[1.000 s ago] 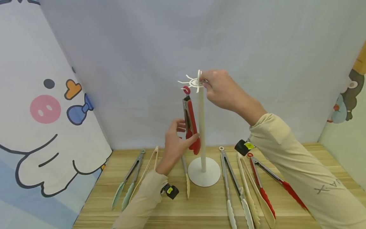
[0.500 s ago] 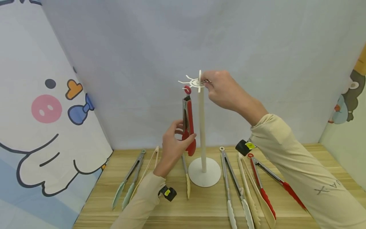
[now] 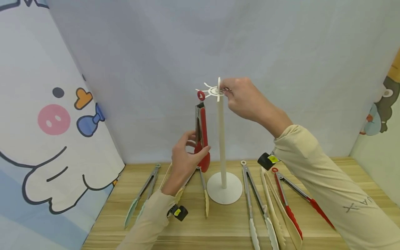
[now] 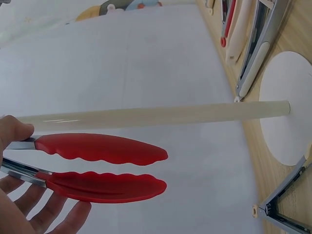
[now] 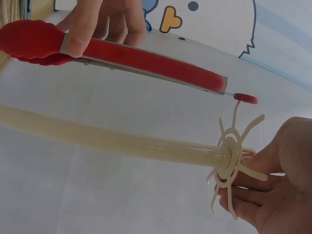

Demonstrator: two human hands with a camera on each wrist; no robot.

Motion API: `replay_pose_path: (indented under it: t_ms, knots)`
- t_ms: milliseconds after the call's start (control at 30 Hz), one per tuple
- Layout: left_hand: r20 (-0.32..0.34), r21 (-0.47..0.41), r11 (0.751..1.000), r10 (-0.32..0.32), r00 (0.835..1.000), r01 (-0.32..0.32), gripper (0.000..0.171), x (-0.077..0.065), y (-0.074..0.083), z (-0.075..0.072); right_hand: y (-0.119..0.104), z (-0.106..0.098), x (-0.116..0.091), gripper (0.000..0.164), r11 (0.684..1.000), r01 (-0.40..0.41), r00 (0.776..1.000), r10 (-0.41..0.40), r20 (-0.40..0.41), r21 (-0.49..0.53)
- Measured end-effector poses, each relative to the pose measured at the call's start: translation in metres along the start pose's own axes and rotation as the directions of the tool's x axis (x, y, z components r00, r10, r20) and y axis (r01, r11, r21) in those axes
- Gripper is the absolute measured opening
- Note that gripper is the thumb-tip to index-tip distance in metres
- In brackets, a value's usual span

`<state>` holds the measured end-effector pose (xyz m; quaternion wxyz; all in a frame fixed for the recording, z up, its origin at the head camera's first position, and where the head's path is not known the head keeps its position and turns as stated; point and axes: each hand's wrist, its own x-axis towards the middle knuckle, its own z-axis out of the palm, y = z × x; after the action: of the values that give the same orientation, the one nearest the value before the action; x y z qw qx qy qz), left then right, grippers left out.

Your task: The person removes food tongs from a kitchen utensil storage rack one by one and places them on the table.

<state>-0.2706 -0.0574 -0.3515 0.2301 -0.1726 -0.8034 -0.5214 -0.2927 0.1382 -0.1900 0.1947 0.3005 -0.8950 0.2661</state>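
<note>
My left hand (image 3: 185,158) holds a pair of red-tipped tongs (image 3: 204,126) upright, thumb on one side and fingers on the other. Their red silicone heads (image 4: 102,147) point down, slightly apart. At the top, the tongs' red hanging ring (image 5: 246,98) is at the tip of one hook of a cream utensil stand (image 3: 222,139); whether the hook passes through it I cannot tell. My right hand (image 3: 243,99) pinches the stand's hook crown (image 5: 229,156) with thumb and fingers. The pole stands upright on a round white base (image 3: 215,196).
On the wooden table (image 3: 228,225) lie green-tipped tongs (image 3: 131,210), cream-tipped tongs (image 3: 206,203) left of the base, then white-tipped tongs (image 3: 253,229), beige tongs (image 3: 273,211) and another red pair (image 3: 288,211) on the right. A pale cloth backdrop (image 3: 156,69) hangs behind.
My left hand has shifted the red tongs leftward, away from the pole, and their ring has moved out towards the hook's tip. My right hand stays on the crown.
</note>
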Motion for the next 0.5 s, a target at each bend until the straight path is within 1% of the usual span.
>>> replay_pose_path:
  t_ms: [267, 500]
  knots:
    - [-0.008, 0.007, 1.0, 0.016, 1.0, -0.016, 0.041, -0.001, -0.001, -0.008, 0.001, 0.001, 0.001, 0.022, 1.0, 0.023, 1.0, -0.023, -0.011, -0.007]
    - [-0.016, 0.006, 1.0, 0.025, 1.0, -0.025, 0.044, -0.001, -0.002, -0.015, 0.003, 0.002, 0.001, 0.022, 1.0, 0.025, 1.0, -0.025, -0.017, -0.012]
